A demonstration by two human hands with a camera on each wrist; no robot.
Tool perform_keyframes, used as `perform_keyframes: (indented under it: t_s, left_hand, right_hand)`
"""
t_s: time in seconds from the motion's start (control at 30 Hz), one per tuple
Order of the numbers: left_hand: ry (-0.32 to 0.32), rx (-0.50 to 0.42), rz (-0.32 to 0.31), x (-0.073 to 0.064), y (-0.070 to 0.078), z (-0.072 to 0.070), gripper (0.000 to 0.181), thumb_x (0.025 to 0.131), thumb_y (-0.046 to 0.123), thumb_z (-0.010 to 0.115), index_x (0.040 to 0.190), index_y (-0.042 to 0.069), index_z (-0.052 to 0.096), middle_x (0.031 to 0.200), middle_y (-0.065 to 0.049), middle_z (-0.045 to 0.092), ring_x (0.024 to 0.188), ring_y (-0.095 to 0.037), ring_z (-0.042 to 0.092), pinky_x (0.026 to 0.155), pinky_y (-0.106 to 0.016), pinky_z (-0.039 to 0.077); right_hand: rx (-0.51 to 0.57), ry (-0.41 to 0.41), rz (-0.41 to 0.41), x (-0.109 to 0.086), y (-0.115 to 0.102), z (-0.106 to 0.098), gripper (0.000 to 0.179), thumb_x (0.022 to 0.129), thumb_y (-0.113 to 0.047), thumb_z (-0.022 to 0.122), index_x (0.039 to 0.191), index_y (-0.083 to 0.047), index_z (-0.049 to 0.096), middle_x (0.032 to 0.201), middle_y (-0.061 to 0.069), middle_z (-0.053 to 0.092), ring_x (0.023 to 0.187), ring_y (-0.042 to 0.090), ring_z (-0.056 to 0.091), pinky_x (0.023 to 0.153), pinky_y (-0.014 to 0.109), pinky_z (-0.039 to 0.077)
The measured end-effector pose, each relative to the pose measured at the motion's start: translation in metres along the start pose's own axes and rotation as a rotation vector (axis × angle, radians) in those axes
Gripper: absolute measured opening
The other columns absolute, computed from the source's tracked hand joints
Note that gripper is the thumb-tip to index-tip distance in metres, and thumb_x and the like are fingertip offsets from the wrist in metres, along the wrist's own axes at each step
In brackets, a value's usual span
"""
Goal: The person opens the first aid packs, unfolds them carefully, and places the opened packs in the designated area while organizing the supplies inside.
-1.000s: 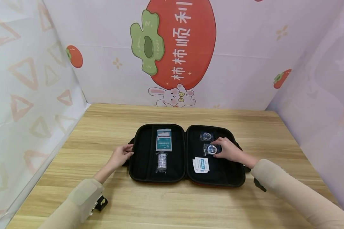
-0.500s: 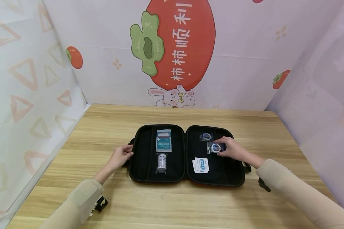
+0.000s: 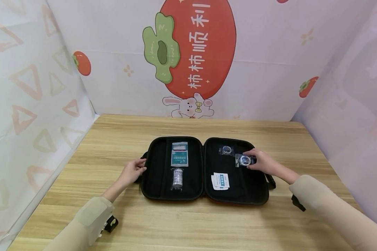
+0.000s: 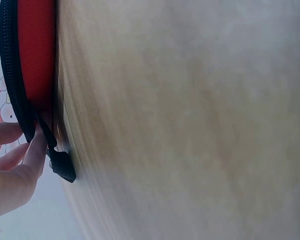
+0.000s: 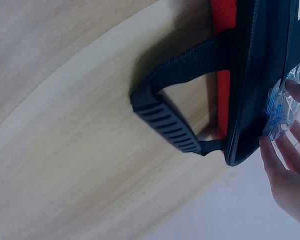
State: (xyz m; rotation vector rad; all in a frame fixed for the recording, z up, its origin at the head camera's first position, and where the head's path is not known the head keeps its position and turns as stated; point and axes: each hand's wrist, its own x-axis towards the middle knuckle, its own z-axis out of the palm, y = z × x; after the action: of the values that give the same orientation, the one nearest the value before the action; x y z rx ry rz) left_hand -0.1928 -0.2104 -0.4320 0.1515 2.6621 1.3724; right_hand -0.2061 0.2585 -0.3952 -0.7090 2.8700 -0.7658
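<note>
A black-lined zip case (image 3: 157, 167) with a red outer shell lies unfolded flat on the table. My left hand (image 3: 132, 170) holds its left rim; in the left wrist view the fingers (image 4: 36, 155) pinch the zipped edge beside a dark strap. Over the right half, my right hand (image 3: 264, 163) pinches a clear-wrapped roll of tape (image 3: 245, 160), its crinkled wrapper (image 5: 284, 107) between thumb and fingers in the right wrist view. Another wrapped tape roll (image 3: 226, 150) lies just left of it. Small white-and-blue packets (image 3: 220, 181) lie nearer the front of that half.
In the case's left half are a teal-and-white packet (image 3: 179, 154) and a wrapped white bandage roll (image 3: 177, 178). A black carrying handle (image 5: 165, 120) sticks out from the right side. The wooden table (image 3: 188, 226) meets a printed backdrop (image 3: 113, 87) behind.
My right hand has drawn the wrapped tape roll rightward and slightly back, toward the case's right rim. The left hand stays at the left rim.
</note>
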Motion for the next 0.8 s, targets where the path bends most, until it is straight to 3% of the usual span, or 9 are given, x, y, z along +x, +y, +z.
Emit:
perform_keyframes:
  t_s: [0.33,0.6,0.8]
  left_hand:
    - [-0.001,0.003,-0.006,-0.0004,-0.0013,0.0006,0.036,0.084,-0.006,0.051,0.119,-0.015,0.045,0.093,-0.023,0.058,0.068,-0.019,0.057,0.057,-0.025,0.047]
    - [-0.003,0.021,-0.011,-0.0011,0.0014,-0.0003,0.037,0.085,-0.005,0.051,0.119,-0.015,0.045,0.093,-0.023,0.057,0.067,-0.019,0.056,0.057,-0.026,0.047]
    - [-0.005,0.024,-0.013,-0.0010,0.0025,-0.0003,0.037,0.085,-0.004,0.051,0.120,-0.014,0.045,0.094,-0.022,0.057,0.066,-0.017,0.055,0.057,-0.026,0.047]
  right_hand:
    - [-0.078,-0.024,0.031,-0.0061,0.0044,-0.0080,0.044,0.071,-0.001,0.069,0.110,0.012,0.054,0.110,0.034,0.049,0.102,0.046,0.047,0.079,0.050,0.043]
    - [-0.122,-0.037,0.019,-0.0058,0.0044,-0.0082,0.043,0.070,-0.001,0.069,0.108,0.013,0.055,0.099,0.027,0.054,0.083,0.030,0.054,0.066,0.038,0.046]
    - [-0.142,-0.040,0.016,-0.0062,0.0053,-0.0079,0.043,0.068,0.000,0.069,0.107,0.014,0.055,0.095,0.024,0.054,0.081,0.029,0.053,0.066,0.038,0.045]
